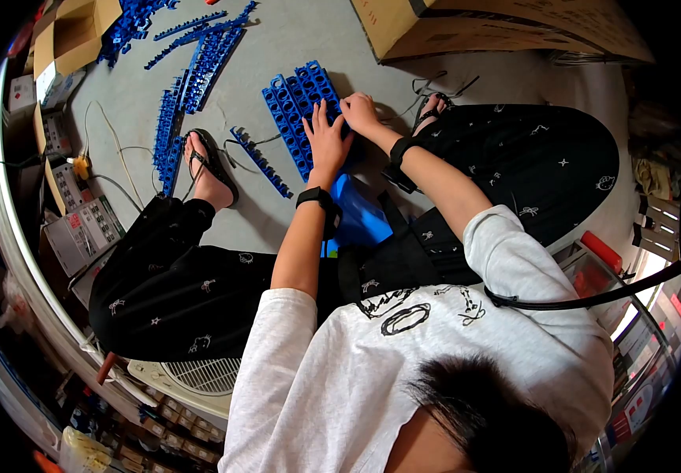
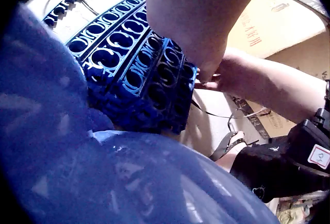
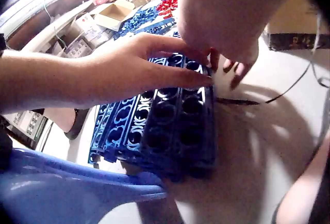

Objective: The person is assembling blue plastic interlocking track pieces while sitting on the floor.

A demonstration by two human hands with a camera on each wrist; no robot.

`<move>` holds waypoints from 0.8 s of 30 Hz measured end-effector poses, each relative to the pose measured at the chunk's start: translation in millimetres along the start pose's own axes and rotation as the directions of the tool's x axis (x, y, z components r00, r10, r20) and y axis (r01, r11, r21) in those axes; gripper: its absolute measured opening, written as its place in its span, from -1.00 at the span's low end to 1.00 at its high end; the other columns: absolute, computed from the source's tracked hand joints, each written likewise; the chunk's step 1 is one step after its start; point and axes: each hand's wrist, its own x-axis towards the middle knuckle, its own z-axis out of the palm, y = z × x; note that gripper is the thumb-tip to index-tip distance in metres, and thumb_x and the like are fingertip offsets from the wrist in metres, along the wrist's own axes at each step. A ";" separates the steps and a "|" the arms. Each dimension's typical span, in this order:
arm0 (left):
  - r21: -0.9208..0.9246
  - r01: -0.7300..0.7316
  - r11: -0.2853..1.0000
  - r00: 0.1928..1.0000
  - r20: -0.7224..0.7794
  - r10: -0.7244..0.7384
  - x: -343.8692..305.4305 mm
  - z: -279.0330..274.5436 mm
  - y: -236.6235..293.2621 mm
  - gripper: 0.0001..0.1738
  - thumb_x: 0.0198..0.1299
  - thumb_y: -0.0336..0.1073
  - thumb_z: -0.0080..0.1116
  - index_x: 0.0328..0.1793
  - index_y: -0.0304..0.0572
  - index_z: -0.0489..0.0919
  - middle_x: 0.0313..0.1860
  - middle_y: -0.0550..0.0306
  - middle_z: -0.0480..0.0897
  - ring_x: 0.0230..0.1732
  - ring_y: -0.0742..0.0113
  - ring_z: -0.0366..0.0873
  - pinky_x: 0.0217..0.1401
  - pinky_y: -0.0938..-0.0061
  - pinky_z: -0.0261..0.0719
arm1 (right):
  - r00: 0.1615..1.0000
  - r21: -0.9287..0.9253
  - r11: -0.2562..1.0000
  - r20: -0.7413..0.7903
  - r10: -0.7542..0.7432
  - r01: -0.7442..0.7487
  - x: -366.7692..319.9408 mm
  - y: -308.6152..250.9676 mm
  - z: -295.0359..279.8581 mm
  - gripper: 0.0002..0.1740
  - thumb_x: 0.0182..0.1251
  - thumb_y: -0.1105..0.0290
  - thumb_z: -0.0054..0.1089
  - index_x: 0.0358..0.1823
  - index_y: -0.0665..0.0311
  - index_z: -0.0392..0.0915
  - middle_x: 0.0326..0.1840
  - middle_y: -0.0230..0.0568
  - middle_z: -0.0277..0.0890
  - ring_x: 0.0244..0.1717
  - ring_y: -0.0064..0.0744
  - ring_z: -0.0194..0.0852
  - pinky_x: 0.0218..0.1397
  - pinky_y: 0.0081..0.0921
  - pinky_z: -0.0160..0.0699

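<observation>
A block of blue plastic strips [image 1: 299, 102], with rows of round holes, lies on the floor in front of the person. Across its near right part, the left hand [image 1: 328, 143] rests with fingers spread. The right hand [image 1: 361, 113] is at the block's right edge, its fingers curled and pinching the rim there. From the right wrist view, the left hand's thumb and fingers [image 3: 175, 74] lie over the top of the block, while the right hand's fingertips hang beside its edge. A single blue strip [image 1: 260, 162] lies to the left of the block.
More blue strips [image 1: 198, 71] and a pile of small blue pieces [image 1: 131, 27] lie at the far left, near an open carton [image 1: 76, 35]. A large cardboard box [image 1: 498, 31] stands at the back right. A smooth blue plastic object [image 1: 360, 214] sits between the legs.
</observation>
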 end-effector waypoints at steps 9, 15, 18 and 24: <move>-0.285 0.127 0.950 0.849 -0.464 -0.252 8.2 -11.6 -14.3 -0.81 -0.06 -0.35 0.14 -0.27 -0.17 0.53 -0.10 -0.04 0.46 -0.04 0.02 0.38 0.00 0.26 0.31 | 0.855 0.181 0.868 0.349 0.383 -0.463 -4.7 -31.6 2.7 -0.04 0.13 -0.22 -0.21 0.21 0.63 -0.02 0.17 0.37 0.12 0.22 0.11 0.09 0.25 -0.29 0.10; -0.256 0.741 0.621 0.500 -0.409 -0.764 -2.4 -3.2 -44.0 -0.49 -0.03 -0.12 0.17 -0.02 -0.28 0.36 -0.02 -0.06 0.38 0.06 0.00 0.28 0.01 0.14 0.27 | 0.766 0.345 0.737 0.537 0.352 -0.581 -5.7 -41.4 -11.3 0.08 0.12 -0.22 -0.14 0.31 0.48 -0.43 0.38 0.21 -0.31 0.40 -0.05 -0.31 0.36 -0.33 -0.17; -0.353 0.739 0.574 0.525 -0.232 -0.819 -9.2 5.7 -60.2 -0.40 -0.01 -0.01 0.13 0.02 -0.34 0.33 -0.03 -0.16 0.39 0.02 -0.09 0.31 0.01 0.15 0.30 | 0.746 0.358 0.720 0.581 0.327 -0.594 -3.4 -36.9 -14.9 0.07 0.13 -0.20 -0.13 0.31 0.46 -0.45 0.40 0.14 -0.44 0.42 -0.12 -0.46 0.38 -0.35 -0.27; -0.473 0.672 0.569 0.598 -0.105 -0.794 -17.6 22.9 -68.6 -0.36 0.04 0.04 0.06 0.09 -0.35 0.31 0.00 -0.23 0.40 0.03 -0.13 0.34 0.06 0.20 0.30 | 0.834 0.166 0.861 0.389 0.391 -0.480 -10.0 -26.1 11.8 -0.08 0.16 -0.08 -0.10 0.28 0.50 -0.19 0.28 0.25 -0.04 0.28 0.09 -0.03 0.29 -0.27 0.02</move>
